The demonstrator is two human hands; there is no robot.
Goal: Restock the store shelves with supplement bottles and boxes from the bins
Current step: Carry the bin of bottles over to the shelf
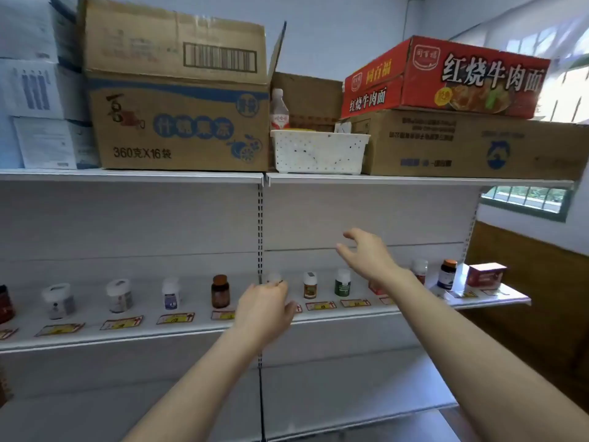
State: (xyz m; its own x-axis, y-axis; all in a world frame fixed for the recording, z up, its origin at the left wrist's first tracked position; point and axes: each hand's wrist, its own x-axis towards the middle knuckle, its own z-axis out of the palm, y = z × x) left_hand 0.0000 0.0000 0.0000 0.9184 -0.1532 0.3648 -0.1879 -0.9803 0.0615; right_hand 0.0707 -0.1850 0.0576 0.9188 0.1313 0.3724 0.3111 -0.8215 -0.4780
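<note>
A row of supplement bottles stands on the white middle shelf (178,330). My left hand (264,309) reaches to a white-capped bottle (273,278) at the shelf's middle post, its fingers curled round it and hiding most of the bottle. My right hand (366,253) hovers above the shelf with fingers loosely spread and nothing in it. Just beyond it stand a green bottle (342,283) and a brown-labelled bottle (309,285). A dark amber bottle (220,291) stands left of my left hand. A red box (484,275) lies at the shelf's right end.
The top shelf carries a big cardboard carton (178,122), a white perforated basket (318,151), a drink bottle (279,110) and a red noodle carton (446,78) on another carton. Yellow price tags (122,323) line the shelf edge. A window (526,202) is at the right.
</note>
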